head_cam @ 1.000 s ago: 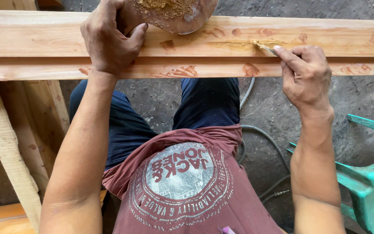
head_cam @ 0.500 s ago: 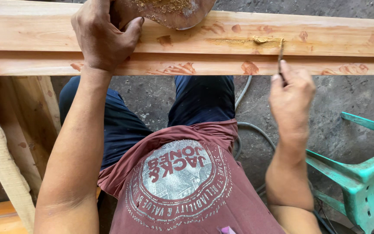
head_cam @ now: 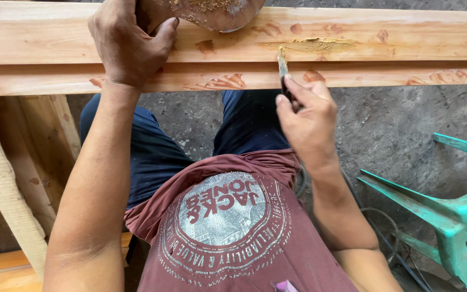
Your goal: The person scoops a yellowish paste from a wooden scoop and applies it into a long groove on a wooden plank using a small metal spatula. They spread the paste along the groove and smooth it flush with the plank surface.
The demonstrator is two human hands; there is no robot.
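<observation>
A smear of tan wood filler [head_cam: 312, 45] lies on the long wooden beam [head_cam: 55, 38], just above and right of the thin putty blade [head_cam: 282, 67] — its tip touching the smear's left end. The right hand [head_cam: 306, 116], nearer, pinches the blade upright, across the beam's long axis. The left hand [head_cam: 128, 40] clasps a filler-crusted bowl [head_cam: 212, 11] resting on the beam.

This was a rough woodworking shop. A long planed timber beam [head_cam: 82, 48], dabbed with patches of tan filler paste [head_cam: 312, 45], crossed the view. More bare lumber [head_cam: 6, 189] leaned at the left. The floor [head_cam: 395, 124] was stained grey concrete, with a green plastic chair [head_cam: 455, 216] and cables [head_cam: 374, 227] lying on it.
</observation>
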